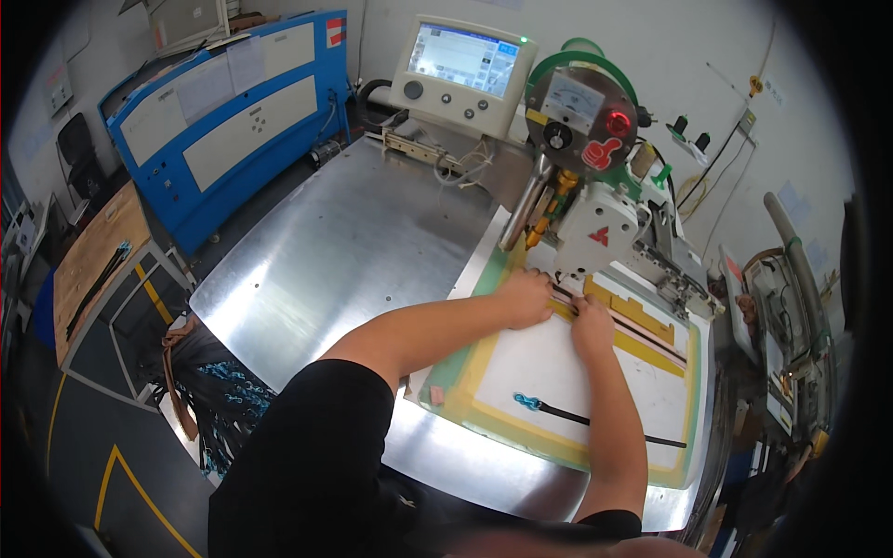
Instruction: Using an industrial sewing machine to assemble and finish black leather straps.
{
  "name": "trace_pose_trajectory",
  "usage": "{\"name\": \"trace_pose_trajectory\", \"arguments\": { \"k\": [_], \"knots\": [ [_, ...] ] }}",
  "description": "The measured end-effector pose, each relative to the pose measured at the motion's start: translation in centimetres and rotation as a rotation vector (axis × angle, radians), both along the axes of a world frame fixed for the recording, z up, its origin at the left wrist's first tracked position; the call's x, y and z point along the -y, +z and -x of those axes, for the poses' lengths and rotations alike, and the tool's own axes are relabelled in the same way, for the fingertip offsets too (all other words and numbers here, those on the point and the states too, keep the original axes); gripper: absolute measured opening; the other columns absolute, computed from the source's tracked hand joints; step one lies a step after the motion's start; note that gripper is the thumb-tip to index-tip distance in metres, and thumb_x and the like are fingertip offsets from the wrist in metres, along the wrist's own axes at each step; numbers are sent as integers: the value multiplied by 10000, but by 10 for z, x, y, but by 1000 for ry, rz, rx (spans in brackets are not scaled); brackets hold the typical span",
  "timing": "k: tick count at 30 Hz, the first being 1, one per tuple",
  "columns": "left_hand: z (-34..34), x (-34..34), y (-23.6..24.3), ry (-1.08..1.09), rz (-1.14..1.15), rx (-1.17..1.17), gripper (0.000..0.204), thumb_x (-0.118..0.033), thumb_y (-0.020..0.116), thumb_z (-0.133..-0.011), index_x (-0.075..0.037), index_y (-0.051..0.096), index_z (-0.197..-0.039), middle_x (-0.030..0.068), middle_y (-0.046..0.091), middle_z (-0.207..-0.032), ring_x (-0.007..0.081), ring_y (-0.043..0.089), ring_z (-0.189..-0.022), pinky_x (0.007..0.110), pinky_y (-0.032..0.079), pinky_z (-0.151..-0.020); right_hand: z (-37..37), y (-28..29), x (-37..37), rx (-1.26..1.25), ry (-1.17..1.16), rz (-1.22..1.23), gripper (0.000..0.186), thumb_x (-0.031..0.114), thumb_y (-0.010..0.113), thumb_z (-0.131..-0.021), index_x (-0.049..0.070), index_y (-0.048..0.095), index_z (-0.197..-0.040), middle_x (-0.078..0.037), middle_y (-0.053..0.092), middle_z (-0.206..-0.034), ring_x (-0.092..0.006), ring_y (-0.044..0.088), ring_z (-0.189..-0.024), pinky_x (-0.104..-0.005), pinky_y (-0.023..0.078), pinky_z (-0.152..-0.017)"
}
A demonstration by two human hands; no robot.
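Observation:
My left hand (527,298) is curled beside the sewing machine head (600,228), its fingertips at the upper end of a black strap (642,333). The strap lies along a slot in a yellow template (651,352). My right hand (593,325) pinches or presses the same strap a little farther right; its fingers are closed and partly hide it. Nearer to me, a second black strap (595,423) with a blue metal clip (527,402) rests on the white work board (493,367), partly behind my right forearm.
A control screen (463,60) and a round dial unit (572,107) stand behind the metal table (326,232). Several black straps with blue clips (228,391) hang at the left. A wooden side table (107,242) and a blue machine (223,121) are beyond.

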State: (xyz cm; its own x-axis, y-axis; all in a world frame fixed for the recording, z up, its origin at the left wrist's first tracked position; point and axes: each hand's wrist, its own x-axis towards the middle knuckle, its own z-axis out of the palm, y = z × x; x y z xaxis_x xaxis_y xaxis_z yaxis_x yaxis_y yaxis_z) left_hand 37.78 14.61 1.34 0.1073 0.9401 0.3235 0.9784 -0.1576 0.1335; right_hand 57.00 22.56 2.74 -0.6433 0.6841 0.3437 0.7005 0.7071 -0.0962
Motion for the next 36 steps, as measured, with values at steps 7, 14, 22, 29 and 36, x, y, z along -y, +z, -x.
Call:
{"name": "trace_pose_trajectory", "arguments": {
  "k": [7,14,22,29,36],
  "knots": [
    [-2,2,10,5,74,-20,493,-466,599,-970,-29,700,-1174,125,667,-1189,288,594,-1186,466,456,-989,0,10,2,67,-4,8,326,27,535,-895,81,758,-1127,-138,681,-1078,-345,658,-1087,-452,540,-917],
    [5,4,5,12,5,-21,482,-463,586,-973,-34,709,-1155,129,679,-1148,287,614,-1150,458,457,-983,-26,10,-14,126,-44,14,321,40,533,-911,89,751,-1142,-114,686,-1101,-322,652,-1113,-438,547,-940],
    [6,6,6,8,51,-59,449,-443,587,-978,-44,710,-1143,125,684,-1141,277,626,-1133,449,463,-952,-40,10,-12,104,-72,10,320,38,535,-903,93,751,-1132,-107,683,-1097,-316,649,-1109,-436,541,-948],
    [11,9,4,-19,-26,-4,380,-397,614,-945,-97,724,-1150,112,686,-1127,263,640,-1084,460,476,-915,-32,9,-10,111,-62,4,316,39,539,-898,94,752,-1125,-110,680,-1091,-318,649,-1104,-436,542,-942],
    [-4,4,6,86,-6,-149,383,-383,606,-942,-70,734,-1122,113,655,-1184,271,593,-1166,443,433,-988,-16,15,-3,114,-51,23,325,44,534,-904,104,751,-1138,-106,679,-1100,-314,650,-1112,-434,543,-948]
  ]
}}
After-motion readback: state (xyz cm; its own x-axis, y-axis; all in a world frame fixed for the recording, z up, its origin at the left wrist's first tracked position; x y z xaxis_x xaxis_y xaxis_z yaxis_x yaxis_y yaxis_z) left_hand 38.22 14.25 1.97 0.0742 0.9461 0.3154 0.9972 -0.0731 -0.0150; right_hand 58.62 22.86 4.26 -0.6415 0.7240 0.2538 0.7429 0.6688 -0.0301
